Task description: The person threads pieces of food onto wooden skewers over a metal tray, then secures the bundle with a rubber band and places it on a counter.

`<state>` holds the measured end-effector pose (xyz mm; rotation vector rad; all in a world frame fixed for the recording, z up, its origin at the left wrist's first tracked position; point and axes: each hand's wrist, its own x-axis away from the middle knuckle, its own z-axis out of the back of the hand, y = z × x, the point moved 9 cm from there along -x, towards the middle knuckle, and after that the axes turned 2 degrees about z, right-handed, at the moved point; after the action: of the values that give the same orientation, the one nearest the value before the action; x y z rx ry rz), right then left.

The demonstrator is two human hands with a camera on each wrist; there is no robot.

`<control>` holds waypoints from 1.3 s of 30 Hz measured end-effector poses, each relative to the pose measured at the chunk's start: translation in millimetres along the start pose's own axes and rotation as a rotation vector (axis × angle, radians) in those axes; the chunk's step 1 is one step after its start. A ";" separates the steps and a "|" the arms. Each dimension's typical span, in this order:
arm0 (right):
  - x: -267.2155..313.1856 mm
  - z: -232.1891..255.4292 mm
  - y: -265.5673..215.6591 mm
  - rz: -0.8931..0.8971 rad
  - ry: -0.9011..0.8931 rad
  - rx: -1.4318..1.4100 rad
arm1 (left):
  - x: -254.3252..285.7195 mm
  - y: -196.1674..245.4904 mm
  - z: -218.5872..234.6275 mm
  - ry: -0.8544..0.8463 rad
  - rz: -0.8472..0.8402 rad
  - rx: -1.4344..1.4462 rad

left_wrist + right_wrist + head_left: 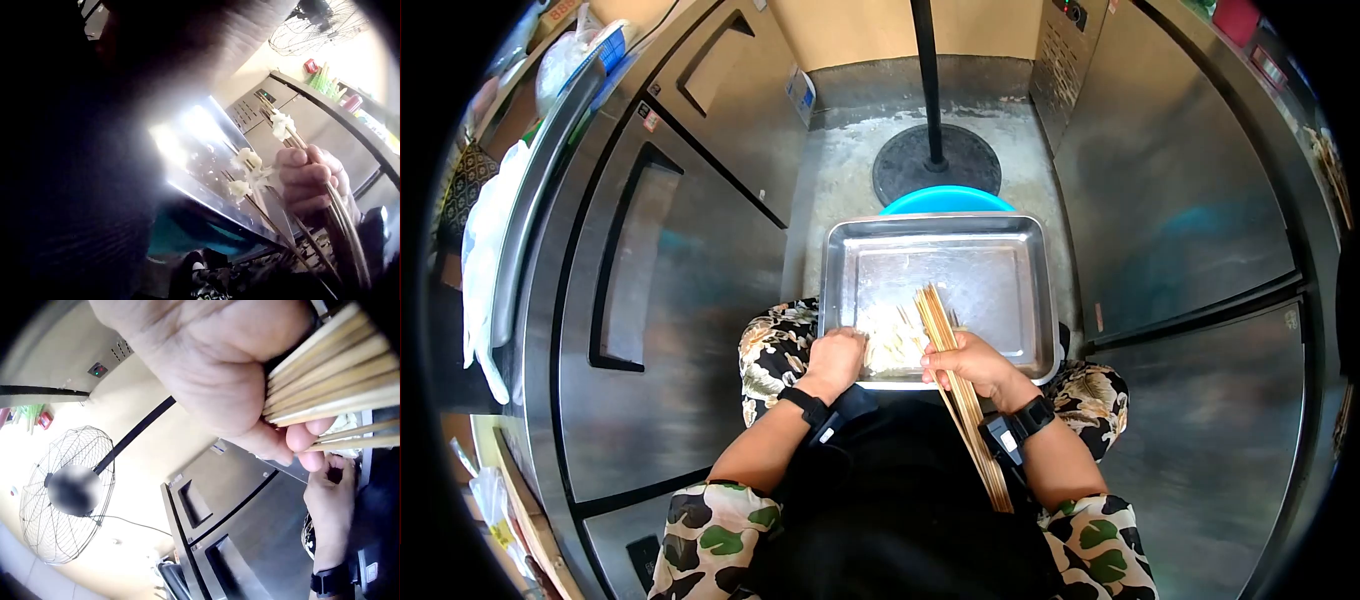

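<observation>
A metal tray point(940, 275) lies across the person's lap, with pale, whitish pieces point(892, 345) heaped at its near edge. The right hand point(975, 366) grips a bundle of thin wooden skewers point(968, 420) slanting over that edge. In the left wrist view the right hand point(312, 178) has its fingers curled round the skewers, and white pieces point(239, 189) sit on several tips. The left hand point(837, 360) is at the tray's near left, beside the heap. Its fingers look bent in the right wrist view, where the left hand point(331, 494) meets pale pieces; whether it pinches one is hidden.
Beyond the tray are a blue basin point(948, 199) and a black round base point(936, 165) with a pole. Steel cabinets point(670, 270) flank the person on the left, and more steel doors point(1190, 200) on the right. A wire fan point(69, 494) shows in the right wrist view.
</observation>
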<state>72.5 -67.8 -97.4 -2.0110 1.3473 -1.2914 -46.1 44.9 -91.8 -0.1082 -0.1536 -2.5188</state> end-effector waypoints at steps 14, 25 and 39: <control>5.5 -2.0 -4.5 0.049 -0.005 -0.057 | -2.8 -6.3 -8.2 -0.134 0.257 0.140; 4.6 -5.8 -6.0 0.046 -0.009 -0.058 | -2.0 37.1 36.2 0.015 -0.150 0.312; -1.1 -6.1 -1.4 0.045 -0.020 -0.041 | 4.5 -19.9 41.4 -0.012 0.126 0.268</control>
<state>67.9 -65.2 -93.9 -2.0032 1.4126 -1.2306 -59.5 64.1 -52.1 -0.0244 -0.4716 -2.3482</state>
